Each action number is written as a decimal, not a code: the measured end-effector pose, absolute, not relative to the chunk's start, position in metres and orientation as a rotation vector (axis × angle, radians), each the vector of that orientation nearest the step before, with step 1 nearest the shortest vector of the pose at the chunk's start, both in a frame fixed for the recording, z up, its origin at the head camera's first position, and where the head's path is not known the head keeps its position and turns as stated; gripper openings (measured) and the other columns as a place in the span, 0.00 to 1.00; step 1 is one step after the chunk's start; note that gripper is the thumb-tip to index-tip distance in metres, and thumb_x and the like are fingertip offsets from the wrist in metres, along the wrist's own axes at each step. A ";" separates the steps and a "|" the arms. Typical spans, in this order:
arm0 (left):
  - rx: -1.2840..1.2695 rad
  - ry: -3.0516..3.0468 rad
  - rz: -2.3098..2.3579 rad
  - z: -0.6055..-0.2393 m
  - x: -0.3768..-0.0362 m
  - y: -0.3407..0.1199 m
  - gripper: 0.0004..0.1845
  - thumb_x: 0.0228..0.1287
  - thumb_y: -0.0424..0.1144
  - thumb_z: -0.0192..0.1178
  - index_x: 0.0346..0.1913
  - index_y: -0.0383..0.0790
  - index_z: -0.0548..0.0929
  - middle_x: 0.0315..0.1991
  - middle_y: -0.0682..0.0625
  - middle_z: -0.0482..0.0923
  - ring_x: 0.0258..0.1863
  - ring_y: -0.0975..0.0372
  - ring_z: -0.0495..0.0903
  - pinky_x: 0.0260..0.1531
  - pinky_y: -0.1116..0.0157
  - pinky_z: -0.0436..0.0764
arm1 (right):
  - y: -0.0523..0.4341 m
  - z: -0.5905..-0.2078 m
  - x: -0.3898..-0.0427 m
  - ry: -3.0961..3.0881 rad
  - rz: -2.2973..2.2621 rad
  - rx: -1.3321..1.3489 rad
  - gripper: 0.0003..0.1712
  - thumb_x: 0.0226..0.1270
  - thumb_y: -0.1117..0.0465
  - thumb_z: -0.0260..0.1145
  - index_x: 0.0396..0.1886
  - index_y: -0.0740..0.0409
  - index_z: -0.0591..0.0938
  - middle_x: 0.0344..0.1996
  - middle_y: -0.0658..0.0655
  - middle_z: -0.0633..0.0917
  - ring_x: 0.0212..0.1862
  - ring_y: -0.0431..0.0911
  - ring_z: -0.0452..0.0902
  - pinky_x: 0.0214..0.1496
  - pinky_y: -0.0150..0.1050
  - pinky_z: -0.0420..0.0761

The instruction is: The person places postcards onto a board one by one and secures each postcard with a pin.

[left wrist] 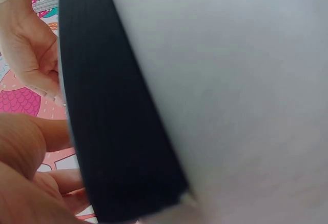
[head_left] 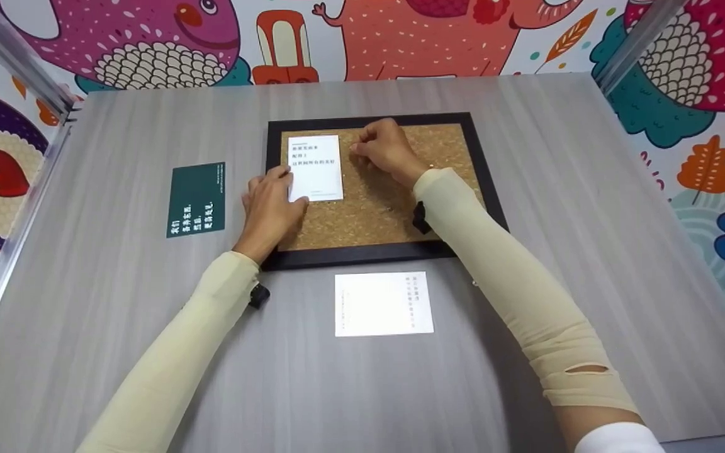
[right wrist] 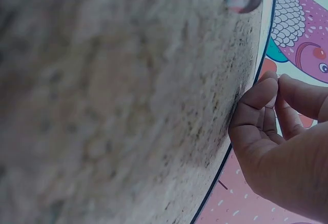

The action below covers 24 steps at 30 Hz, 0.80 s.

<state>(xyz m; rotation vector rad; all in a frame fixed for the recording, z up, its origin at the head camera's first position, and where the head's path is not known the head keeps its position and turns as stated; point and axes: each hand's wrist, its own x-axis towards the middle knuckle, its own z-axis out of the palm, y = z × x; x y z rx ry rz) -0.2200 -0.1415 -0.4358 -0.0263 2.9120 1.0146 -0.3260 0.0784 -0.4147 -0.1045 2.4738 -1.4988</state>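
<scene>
Left hand (head_left: pixel 269 211) flat, fingers straight, pressing the white card (head_left: pixel 315 167) onto the cork board (head_left: pixel 394 207). Right hand (head_left: pixel 384 150) curled, fingertips pinched together just beside the card's upper right edge; whether anything sits between them, impossible to tell. Risks, likely: card sliding askew under uneven pressure; anything pinched dropping onto cork. Green card (head_left: pixel 196 199) left of board; another white card (head_left: pixel 383 304) below.
</scene>
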 end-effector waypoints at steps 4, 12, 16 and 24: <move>-0.034 2.919 1.017 -0.435 -0.220 -0.141 0.33 0.77 0.36 0.67 0.78 0.25 0.72 0.84 0.40 0.65 0.80 0.39 0.60 0.76 0.39 0.59 | 0.076 -0.414 -0.328 2.475 -1.496 -0.107 0.07 0.83 0.66 0.68 0.46 0.66 0.88 0.37 0.60 0.87 0.35 0.45 0.80 0.35 0.35 0.79; -0.035 2.921 1.023 -0.434 -0.221 -0.140 0.33 0.77 0.35 0.67 0.78 0.25 0.73 0.84 0.40 0.65 0.80 0.38 0.61 0.75 0.39 0.59 | 0.073 -0.413 -0.333 2.473 -1.480 -0.083 0.08 0.83 0.65 0.68 0.46 0.66 0.89 0.35 0.59 0.87 0.33 0.44 0.78 0.33 0.35 0.78; -0.035 2.925 1.022 -0.435 -0.221 -0.140 0.32 0.77 0.35 0.67 0.78 0.26 0.74 0.84 0.39 0.65 0.79 0.38 0.61 0.75 0.39 0.59 | 0.070 -0.411 -0.336 2.475 -1.470 -0.068 0.06 0.82 0.65 0.69 0.43 0.63 0.89 0.36 0.60 0.87 0.33 0.45 0.78 0.33 0.37 0.78; -0.036 2.922 1.015 -0.436 -0.220 -0.141 0.33 0.77 0.36 0.67 0.78 0.25 0.73 0.84 0.40 0.65 0.80 0.37 0.61 0.75 0.39 0.60 | 0.062 -0.412 -0.345 2.481 -1.412 -0.045 0.07 0.82 0.65 0.69 0.38 0.60 0.87 0.35 0.58 0.85 0.34 0.44 0.77 0.35 0.36 0.77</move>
